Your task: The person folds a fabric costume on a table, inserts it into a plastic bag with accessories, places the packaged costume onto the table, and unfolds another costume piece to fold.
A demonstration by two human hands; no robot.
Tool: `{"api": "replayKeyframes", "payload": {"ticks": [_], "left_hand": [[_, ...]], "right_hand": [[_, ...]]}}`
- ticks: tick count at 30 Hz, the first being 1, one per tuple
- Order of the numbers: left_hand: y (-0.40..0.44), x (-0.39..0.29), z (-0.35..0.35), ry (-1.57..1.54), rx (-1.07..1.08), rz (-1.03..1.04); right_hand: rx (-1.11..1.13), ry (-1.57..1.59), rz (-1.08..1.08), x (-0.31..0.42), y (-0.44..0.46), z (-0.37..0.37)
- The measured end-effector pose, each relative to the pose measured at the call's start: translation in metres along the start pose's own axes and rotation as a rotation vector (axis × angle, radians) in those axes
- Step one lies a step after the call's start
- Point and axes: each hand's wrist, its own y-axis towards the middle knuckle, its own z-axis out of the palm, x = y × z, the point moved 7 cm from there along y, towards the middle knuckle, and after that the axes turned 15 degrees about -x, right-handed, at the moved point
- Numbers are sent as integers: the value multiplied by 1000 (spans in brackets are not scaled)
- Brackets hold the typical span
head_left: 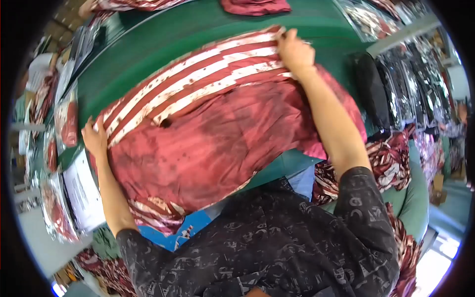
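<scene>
A red garment (208, 133) with red-and-white stripes along its far side lies spread over the green table. At its left end my left hand (95, 136) pinches the striped edge. My right hand (296, 52) grips the far right corner of the stripes, fingers closed on the cloth. A small dark spot or opening shows near the middle, where the stripes meet the plain red part. The near edge of the cloth hangs by my body, over a blue sheet (198, 227).
The green table (148, 29) carries another red cloth (255, 6) at the far edge. Plastic-wrapped dark packages (405, 84) stand at the right. Bagged red garments (67, 121) and a white printed paper (84, 190) are at the left. Patterned cloth (391, 163) hangs at the near right.
</scene>
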Motion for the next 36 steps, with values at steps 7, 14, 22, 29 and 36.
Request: {"api": "replayKeyframes", "payload": {"ticks": [7,14,22,29,36], "left_hand": [[40,-81,-23,-125,88,427],[-30,-325,-145,-561,293,671],[-134,-348,-179,-661,556,722],[-152,-324,-170,-690,695,775],[-156,-321,-174,-731,704,816]], "right_hand": [[-119,297,19,-57,-9,-24],[815,911,703,-121,-171,-189],[270,201,638,-151,-412,-122],[350,466,735,-201,-398,-62],[754,548,570,-253,-232,-277]]}}
